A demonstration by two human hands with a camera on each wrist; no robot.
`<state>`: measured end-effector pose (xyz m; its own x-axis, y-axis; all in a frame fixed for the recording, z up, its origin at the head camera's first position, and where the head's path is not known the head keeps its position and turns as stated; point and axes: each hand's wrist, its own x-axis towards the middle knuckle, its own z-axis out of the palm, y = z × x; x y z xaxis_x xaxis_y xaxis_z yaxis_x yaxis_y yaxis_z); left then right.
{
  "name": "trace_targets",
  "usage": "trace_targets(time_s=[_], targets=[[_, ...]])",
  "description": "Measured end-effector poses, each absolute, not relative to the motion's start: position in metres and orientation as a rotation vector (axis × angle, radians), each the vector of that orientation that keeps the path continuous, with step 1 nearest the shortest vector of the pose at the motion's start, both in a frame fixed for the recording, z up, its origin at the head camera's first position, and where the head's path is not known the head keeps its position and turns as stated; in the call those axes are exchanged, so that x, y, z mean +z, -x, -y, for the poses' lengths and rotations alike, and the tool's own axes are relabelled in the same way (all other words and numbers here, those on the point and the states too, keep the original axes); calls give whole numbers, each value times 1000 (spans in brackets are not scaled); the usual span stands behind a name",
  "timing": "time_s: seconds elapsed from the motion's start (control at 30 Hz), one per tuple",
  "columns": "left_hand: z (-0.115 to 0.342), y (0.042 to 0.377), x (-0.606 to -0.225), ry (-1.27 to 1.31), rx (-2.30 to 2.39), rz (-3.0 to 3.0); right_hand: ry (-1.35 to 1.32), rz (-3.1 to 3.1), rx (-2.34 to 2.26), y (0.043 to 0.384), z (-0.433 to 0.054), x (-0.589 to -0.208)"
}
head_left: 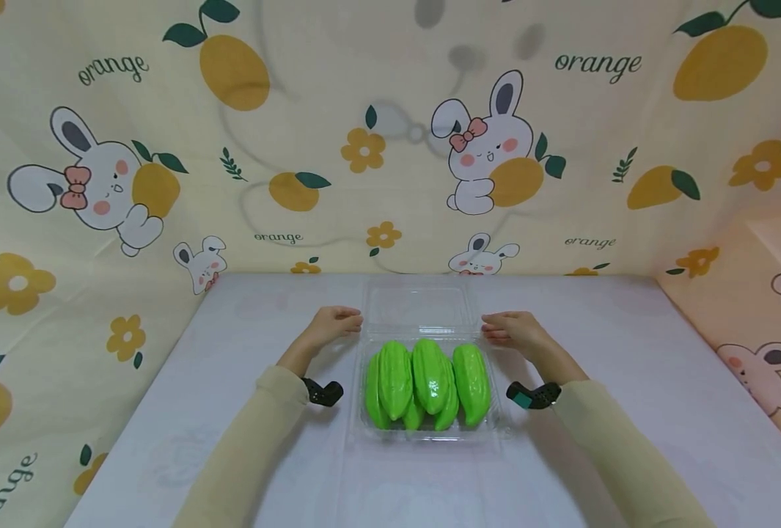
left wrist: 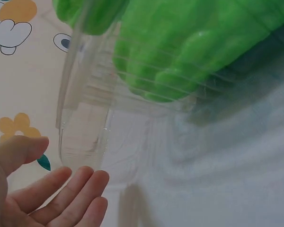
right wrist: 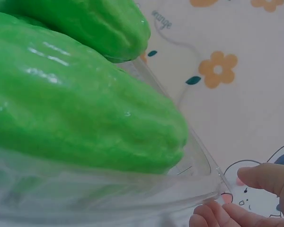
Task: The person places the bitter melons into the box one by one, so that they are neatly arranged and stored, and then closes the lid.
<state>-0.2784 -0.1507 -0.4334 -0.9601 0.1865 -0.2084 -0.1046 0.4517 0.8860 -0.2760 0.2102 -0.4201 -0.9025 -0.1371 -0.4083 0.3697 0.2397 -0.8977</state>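
Observation:
A clear plastic clamshell box (head_left: pixel 423 436) stands on the table, its lid (head_left: pixel 419 308) folded back flat. Several shiny, bumpy green bitter melons (head_left: pixel 427 375) are heaped inside, some lying on others. My left hand (head_left: pixel 331 325) is beside the left edge near the hinge. In the left wrist view, thumb and fingers of that hand (left wrist: pixel 57 194) stay apart, close to the box's clear corner. On the other side, my right hand (head_left: pixel 515 330) is near the lid's right edge. The right wrist view shows its fingertips (right wrist: pixel 210 213) at the box's corner, the thumb spread away.
A white-covered table (head_left: pixel 232 440) carries the box. Behind and at the sides hangs a cream cloth (head_left: pixel 324 95) printed with rabbits, oranges and flowers. Each wrist wears a black band with a small device (head_left: pixel 325 393).

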Motion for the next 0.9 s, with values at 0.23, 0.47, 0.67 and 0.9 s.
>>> trace_targets(time_s=[0.23, 0.47, 0.67, 0.9], targets=[[148, 283, -435, -67, 1501, -2445, -226, -2060, -1760, 277, -208, -423], [147, 284, -436, -48, 1497, -2457, -204, -2071, -1791, 278, -205, -425], [146, 284, -437, -26, 1496, -2469, -221, -2074, -1792, 277, -203, -424], [144, 283, -438, -7, 1505, -2463, -213, -2044, -1838, 278, -203, -427]])
